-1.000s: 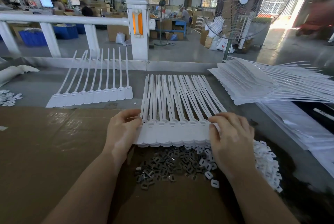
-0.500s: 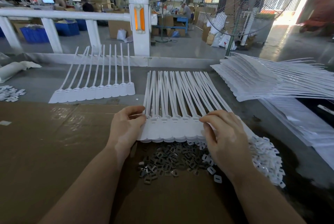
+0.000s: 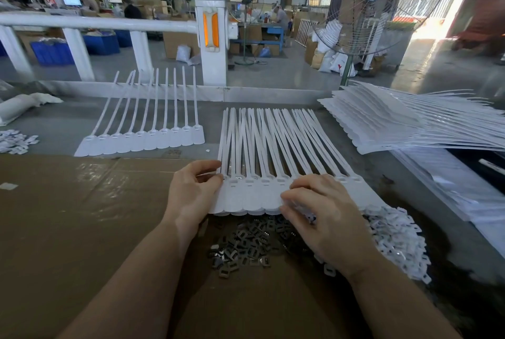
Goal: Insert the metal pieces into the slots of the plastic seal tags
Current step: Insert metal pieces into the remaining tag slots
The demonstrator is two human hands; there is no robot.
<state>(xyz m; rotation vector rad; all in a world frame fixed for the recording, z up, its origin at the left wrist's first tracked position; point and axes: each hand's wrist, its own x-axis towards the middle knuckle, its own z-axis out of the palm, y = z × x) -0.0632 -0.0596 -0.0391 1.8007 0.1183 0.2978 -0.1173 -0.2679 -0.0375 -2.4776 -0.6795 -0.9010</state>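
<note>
I read this as a factory floor: concrete bay, pedestal fan (image 3: 366, 5), stacked cartons (image 3: 180, 43), blue crates (image 3: 52, 53), worker at a distant bench (image 3: 281, 17), seal tags (image 3: 410, 125) piled in bulk.

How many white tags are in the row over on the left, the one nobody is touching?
10, I think. The left row of tags lies side by side on the grey bench beyond the cardboard, tails pointing away. The leftmost ones overlap, so one may be hidden.

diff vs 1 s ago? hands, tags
The right hand slid left along the heads of the fanned row of seal tags, uncovering the two heads at the right end. The left hand still pinches the row's left end. Same as before: the pile of metal pieces, the second row of tags and the stack of tags.
</note>
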